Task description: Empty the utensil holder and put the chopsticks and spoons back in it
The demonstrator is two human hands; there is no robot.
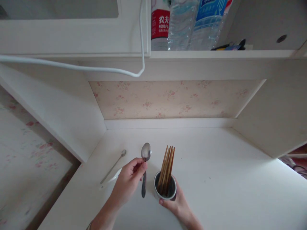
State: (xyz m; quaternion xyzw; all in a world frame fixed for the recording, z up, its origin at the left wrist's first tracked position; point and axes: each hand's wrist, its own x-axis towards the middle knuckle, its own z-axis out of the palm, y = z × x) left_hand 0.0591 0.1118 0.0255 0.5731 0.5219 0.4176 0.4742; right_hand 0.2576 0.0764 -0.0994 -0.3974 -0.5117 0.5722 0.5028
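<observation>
Between the thumb and fingers of my left hand (pixel 130 179) is a metal spoon (pixel 146 151), pinched near its neck, bowl up and dark handle pointing down. My right hand (pixel 178 203) wraps round a grey cup (pixel 157 190) from its right side. Several wooden chopsticks (pixel 166 169) stand in the cup, leaning slightly right at their tops. The spoon is just left of the cup and apart from it. A long-handled small spoon (pixel 112 167) lies on the tabletop left of my left hand. Beside it is a white utensil (pixel 115 176), partly hidden by that hand.
The white tabletop (pixel 216 169) runs back to a flowered wall (pixel 153 102). White side panels (pixel 59 102) stand left and right. Overhead, a shelf (pixel 216 55) holds several plastic bottles (pixel 182 25). A white cable (pixel 107 69) hangs in front of the cabinet door.
</observation>
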